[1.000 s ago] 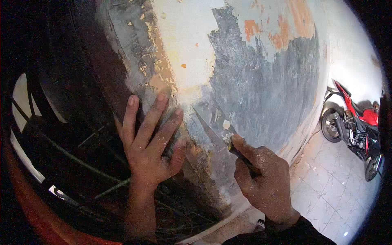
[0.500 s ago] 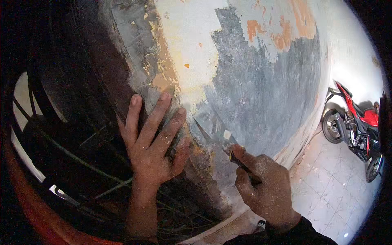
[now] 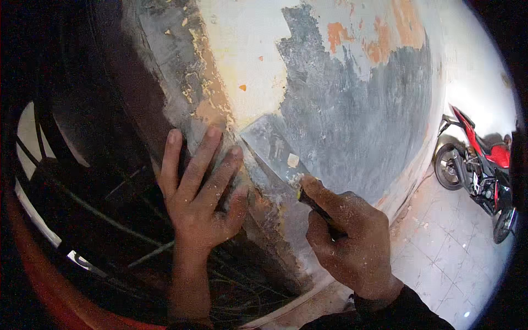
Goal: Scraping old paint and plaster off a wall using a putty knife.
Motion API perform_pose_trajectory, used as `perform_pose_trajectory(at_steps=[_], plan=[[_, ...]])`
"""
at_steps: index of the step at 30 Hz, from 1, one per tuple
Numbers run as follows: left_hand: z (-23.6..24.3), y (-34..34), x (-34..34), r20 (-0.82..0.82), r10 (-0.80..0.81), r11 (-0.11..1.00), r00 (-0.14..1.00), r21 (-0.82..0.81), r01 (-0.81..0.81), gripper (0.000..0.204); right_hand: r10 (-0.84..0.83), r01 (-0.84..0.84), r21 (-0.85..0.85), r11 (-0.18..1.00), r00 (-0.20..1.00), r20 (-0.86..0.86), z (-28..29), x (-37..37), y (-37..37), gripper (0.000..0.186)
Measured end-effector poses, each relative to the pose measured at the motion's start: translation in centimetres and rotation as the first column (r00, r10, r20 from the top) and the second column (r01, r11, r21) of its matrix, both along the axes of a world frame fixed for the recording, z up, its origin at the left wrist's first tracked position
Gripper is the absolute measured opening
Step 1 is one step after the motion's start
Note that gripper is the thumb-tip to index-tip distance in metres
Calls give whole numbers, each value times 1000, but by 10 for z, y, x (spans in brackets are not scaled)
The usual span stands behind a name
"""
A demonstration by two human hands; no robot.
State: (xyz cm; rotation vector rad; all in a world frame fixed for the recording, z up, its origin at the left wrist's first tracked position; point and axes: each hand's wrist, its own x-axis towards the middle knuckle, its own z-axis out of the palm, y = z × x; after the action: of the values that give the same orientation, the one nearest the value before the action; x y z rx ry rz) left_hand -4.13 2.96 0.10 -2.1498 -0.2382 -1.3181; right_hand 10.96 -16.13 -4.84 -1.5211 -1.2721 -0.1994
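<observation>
A putty knife (image 3: 270,142) with a wide grey metal blade and a black handle is gripped in my right hand (image 3: 355,242), thumb along the handle's top. Its blade lies against the patchy wall (image 3: 363,121), the front edge touching the cream, paint-bare strip (image 3: 250,82). To the left, my left hand (image 3: 201,192) is spread, fingers pointing up, on the wall's rough corner beside the dark surface. It holds nothing. A light flake or patch shows on the blade near the handle. Both hands carry pale dust.
Orange-brown patches (image 3: 379,41) mark the upper wall. A dark, glossy surface (image 3: 99,192) with reflected lines spans the left. At right, a red and black motorcycle (image 3: 484,165) stands on the pale tiled floor (image 3: 434,258), with debris along the wall's foot.
The putty knife and my right hand have moved up and left along the wall, its blade edge nearer the cream strip. My left hand sits slightly further left in the picture, still spread.
</observation>
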Motion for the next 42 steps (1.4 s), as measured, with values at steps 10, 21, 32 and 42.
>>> perform_pose_trajectory(at_steps=[10,21,32,42], plan=[[-2,3,1,6,-16,1000,1000,25,16,35,-13,13,20,1000,1000,-5,-2,0,2,52],[0,1,-1,0,-14,1000,1000,19,14,34,32,-33,-65,997,999,-21,-3,3,-1,63],[0,-1,1,-5,-26,999,1000,35,26,34,1,0,41,999,1000,-8,1,-1,6,47],[-2,5,1,18,-30,999,999,21,30,35,24,-24,-26,999,1000,6,-7,0,6,59]])
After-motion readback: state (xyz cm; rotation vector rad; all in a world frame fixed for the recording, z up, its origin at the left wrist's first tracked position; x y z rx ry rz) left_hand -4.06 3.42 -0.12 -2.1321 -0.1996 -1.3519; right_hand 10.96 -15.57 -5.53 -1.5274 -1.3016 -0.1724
